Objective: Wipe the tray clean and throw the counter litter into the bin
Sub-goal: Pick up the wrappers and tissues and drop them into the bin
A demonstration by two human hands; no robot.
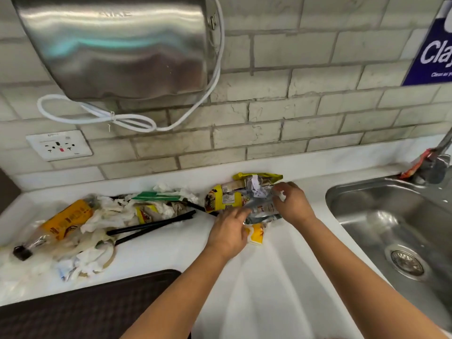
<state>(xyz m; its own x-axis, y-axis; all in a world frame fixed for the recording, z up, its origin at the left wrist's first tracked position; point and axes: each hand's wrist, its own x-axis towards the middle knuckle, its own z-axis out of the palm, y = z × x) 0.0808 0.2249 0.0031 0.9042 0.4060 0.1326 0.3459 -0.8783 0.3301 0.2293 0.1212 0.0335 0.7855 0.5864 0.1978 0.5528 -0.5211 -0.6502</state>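
Litter, in the shape of crumpled yellow and silver foil snack wrappers (247, 199), lies on the white counter (171, 248) between the person's two hands, and gathering it is the step in hand. The right hand (293, 204) has its fingers curled over the wrappers' right edge, pinching foil along with a scrap of white tissue. The left hand (228, 232) lies over their near left edge, fingers reaching onto the foil; whether it grips or only presses cannot be told.

Well to the left of both hands a second heap waits: crumpled white tissues (107, 216), a clear plastic bottle with an orange label (58, 223) and black straws (151, 223). The dark brown textured tray (93, 307) sits nearer than the left hand, not yet wiped (no cloth shows).

Next, the wrappers probably need bunching into one handful and lifting clear. No bin is in view, so its direction cannot be judged.
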